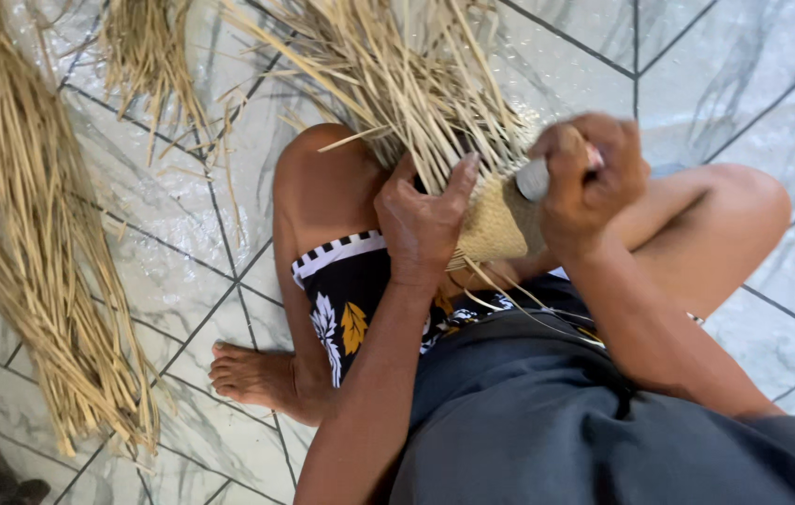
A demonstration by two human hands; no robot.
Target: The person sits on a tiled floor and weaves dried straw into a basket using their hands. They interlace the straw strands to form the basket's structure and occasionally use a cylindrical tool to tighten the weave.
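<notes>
left hand sits palm down, fingers spread and pressing; right hand is curled into a tight fist; both forearms angled in from below

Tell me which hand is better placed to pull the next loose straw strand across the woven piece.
Left. The left hand rests open against the loose strands on the woven piece; the right hand is closed around a pale handled tool.
</notes>
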